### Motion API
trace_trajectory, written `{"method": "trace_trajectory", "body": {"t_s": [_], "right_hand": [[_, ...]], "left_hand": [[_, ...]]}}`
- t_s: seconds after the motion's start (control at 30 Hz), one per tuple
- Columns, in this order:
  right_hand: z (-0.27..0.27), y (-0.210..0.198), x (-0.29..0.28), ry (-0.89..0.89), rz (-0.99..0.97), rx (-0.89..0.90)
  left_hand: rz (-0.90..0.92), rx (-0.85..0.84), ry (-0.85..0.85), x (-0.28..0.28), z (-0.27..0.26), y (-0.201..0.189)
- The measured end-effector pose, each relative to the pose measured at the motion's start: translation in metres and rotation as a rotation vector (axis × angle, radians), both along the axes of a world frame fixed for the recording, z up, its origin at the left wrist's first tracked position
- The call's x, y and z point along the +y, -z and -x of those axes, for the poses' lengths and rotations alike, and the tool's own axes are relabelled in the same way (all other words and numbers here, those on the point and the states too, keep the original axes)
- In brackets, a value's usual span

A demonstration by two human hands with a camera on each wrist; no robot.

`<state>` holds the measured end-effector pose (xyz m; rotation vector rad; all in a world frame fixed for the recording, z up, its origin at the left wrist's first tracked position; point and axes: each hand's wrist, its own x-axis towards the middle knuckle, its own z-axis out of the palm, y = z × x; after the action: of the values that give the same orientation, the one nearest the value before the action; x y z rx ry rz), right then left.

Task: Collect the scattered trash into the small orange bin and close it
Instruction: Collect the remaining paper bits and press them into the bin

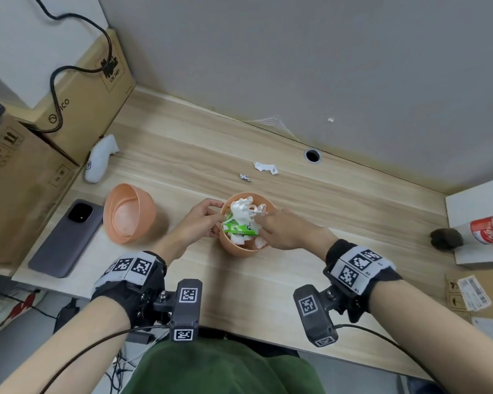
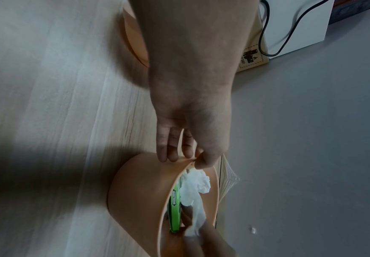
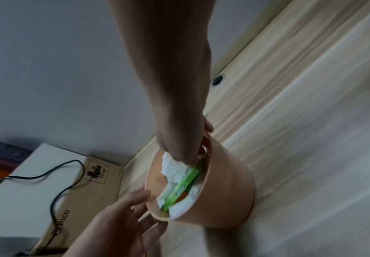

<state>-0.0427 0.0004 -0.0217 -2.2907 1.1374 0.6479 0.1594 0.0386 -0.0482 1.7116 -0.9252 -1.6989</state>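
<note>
Pinching the bin point(image 1: 241, 248) rim on the counter point(image 1: 339, 211), my left hand point(image 1: 195, 223) keeps it from tipping. My right hand point(image 1: 285, 230), fingers straight, pushes tissue point(image 1: 241, 209) down so the lid point(image 1: 128, 213) fits.

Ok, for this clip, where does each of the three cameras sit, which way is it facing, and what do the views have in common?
Head: worn on the head, looking forward and down at the desk; both forearms, the left hand and the right hand show.
Left wrist: looks along the left hand, which pinches the rim of the orange bin.
Right wrist: looks along the right hand into the bin, fingers on the white tissue; the left hand's fingers show too.
Shared: all three show the bin, the tissue and the green wrapper.
</note>
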Motion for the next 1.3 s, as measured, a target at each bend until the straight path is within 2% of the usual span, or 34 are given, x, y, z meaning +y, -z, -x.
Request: {"method": "trace_trajectory", "body": {"t_s": [0.2,0.37,0.5,0.57,0.63,0.73,0.9,1.1,1.3], "right_hand": [[0.016,-0.022,-0.015,0.094,-0.158,-0.174],[0.027,-0.022,-0.024,0.421,-0.175,-0.534],[0.030,-0.004,-0.020,0.699,-0.201,-0.692],[0.036,0.015,-0.019,0.833,-0.241,-0.683],[0.042,0.036,-0.018,0.917,-0.373,-0.609],[0.048,0.064,-0.019,0.945,-0.487,-0.473],[0.047,0.098,-0.040,0.847,-0.222,-0.371],[0.028,0.099,-0.098,0.921,0.074,-0.387],[-0.006,0.110,-0.140,0.806,0.029,-0.374]], "left_hand": [[0.014,-0.012,0.004,-0.001,-0.004,0.002],[0.062,-0.039,-0.027,-0.004,-0.008,0.001],[0.124,-0.085,-0.072,-0.008,-0.017,-0.001],[0.133,-0.096,-0.108,-0.010,-0.022,-0.001],[0.134,-0.109,-0.133,-0.013,-0.028,0.000],[0.132,-0.123,-0.155,-0.019,-0.038,0.002],[0.137,-0.127,-0.211,-0.025,-0.046,0.005],[0.110,-0.122,-0.200,-0.027,-0.051,0.008],[0.071,-0.098,-0.194,-0.022,-0.055,0.013]]}}
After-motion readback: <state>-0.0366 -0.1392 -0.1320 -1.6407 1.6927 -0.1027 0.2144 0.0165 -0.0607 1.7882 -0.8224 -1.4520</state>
